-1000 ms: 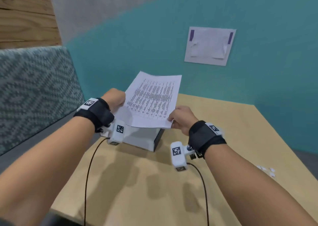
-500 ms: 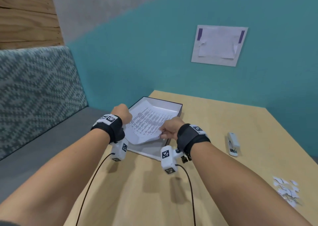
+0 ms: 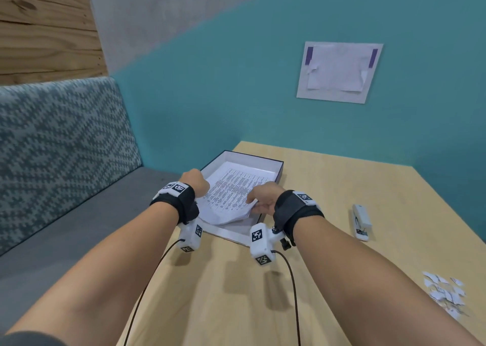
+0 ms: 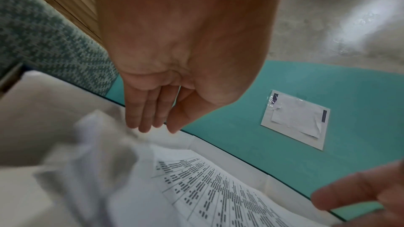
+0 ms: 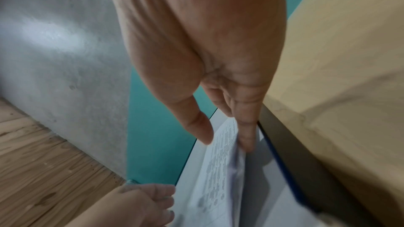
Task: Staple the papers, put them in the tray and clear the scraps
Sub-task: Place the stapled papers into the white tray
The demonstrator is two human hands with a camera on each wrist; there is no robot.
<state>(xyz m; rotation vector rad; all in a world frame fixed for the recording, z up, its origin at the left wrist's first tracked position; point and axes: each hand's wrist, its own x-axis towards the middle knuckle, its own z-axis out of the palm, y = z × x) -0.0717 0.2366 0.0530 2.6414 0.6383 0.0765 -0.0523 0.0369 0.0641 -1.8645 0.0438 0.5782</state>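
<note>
At the far left of what we see, our left hand (image 3: 196, 182) hovers over the near-left corner of the papers (image 3: 231, 193); in the left wrist view its fingers (image 4: 142, 116) are straight and close together, just above a lifted, blurred corner of the sheets, pinching nothing that we can make out. The papers lie inside the tray (image 3: 278, 165), a shallow dark-walled box with a white inside at the table's (image 3: 328, 187) far-left corner, their near edge bulging up rather than lying flat. Our right hand (image 3: 263, 201) is at that near-right edge: the right wrist view shows the fingers (image 5: 245, 132) straight along the side of the stack, beside the tray wall, and the thumb apart above the top sheet, so we judge it a loose guiding touch rather than a pinch.

Further right, the white stapler (image 3: 361, 222) lies on the table, well apart from the tray. At the far right, the scraps (image 3: 445, 293) sit in a small pile near the table's edge.

We judge the task well along: the papers are in the tray and only need settling flat. Whether they are stapled we cannot tell, since no staple shows. Clearing the scraps is not yet done.

The top sheet carries rows of printed text, too small and blurred to read. We find no brand on the stapler or tray.
</note>
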